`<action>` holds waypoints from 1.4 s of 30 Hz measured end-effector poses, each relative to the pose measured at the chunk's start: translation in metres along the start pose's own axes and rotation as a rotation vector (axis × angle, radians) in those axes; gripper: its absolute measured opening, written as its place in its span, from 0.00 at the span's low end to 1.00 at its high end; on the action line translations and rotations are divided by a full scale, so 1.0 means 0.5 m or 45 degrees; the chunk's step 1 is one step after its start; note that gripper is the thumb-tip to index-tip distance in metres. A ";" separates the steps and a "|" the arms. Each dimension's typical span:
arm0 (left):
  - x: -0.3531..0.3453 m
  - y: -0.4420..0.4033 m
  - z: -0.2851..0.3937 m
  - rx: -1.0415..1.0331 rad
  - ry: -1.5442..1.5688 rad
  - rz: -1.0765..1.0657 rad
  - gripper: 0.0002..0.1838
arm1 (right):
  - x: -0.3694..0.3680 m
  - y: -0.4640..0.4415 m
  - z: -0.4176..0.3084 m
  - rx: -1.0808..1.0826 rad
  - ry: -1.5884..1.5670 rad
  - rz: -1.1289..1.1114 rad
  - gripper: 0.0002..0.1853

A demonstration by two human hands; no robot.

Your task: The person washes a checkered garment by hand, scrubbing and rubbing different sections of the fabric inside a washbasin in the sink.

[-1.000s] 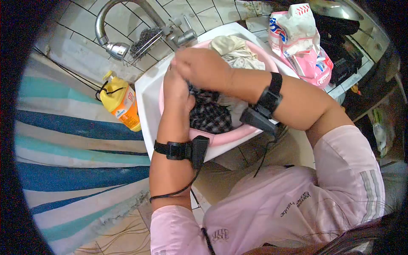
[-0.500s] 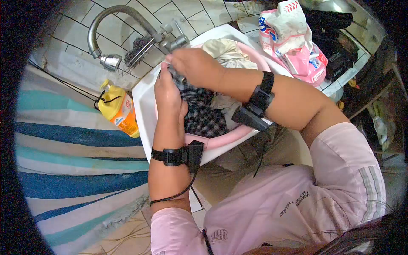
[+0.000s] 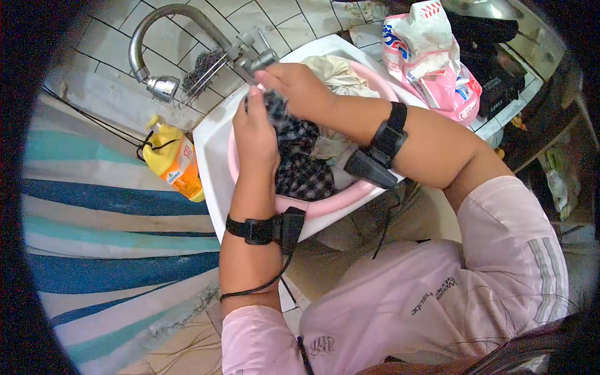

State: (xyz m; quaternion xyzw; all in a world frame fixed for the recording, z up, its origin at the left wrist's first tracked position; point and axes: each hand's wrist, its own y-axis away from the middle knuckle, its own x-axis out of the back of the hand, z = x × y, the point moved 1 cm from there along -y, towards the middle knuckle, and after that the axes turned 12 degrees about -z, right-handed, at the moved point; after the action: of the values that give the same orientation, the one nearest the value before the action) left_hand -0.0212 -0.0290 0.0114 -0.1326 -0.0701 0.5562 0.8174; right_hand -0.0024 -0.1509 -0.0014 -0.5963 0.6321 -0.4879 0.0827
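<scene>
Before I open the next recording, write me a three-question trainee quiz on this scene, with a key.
1. Which pattern marks the dark cloth gripped by the left hand and right hand: (a) stripes, (b) checks, (c) dots?
2. Complete: the pink basin sits in a white (blank).
3. True or false: the pink-and-white packet is inside the basin.

Key: 1. b, checks. 2. Sink. 3. False; the packet is outside it.

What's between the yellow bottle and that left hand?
In the head view: the white sink's edge, then the pink tub's rim beside the left hand.
</scene>
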 end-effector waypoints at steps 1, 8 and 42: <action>0.002 -0.005 -0.009 -0.012 -0.202 -0.065 0.25 | -0.001 -0.003 0.023 -0.014 0.077 -0.037 0.17; -0.003 -0.002 -0.020 -0.292 -0.618 -0.098 0.23 | 0.005 -0.009 0.053 -0.175 -0.129 0.028 0.18; 0.021 -0.015 -0.034 0.161 0.329 0.021 0.20 | 0.017 0.007 -0.088 -0.236 0.154 -0.195 0.26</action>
State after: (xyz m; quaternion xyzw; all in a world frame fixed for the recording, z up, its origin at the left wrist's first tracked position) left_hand -0.0060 -0.0244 -0.0031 -0.1518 0.0720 0.5446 0.8217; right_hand -0.0372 -0.1358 0.0225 -0.6175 0.6309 -0.4672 -0.0485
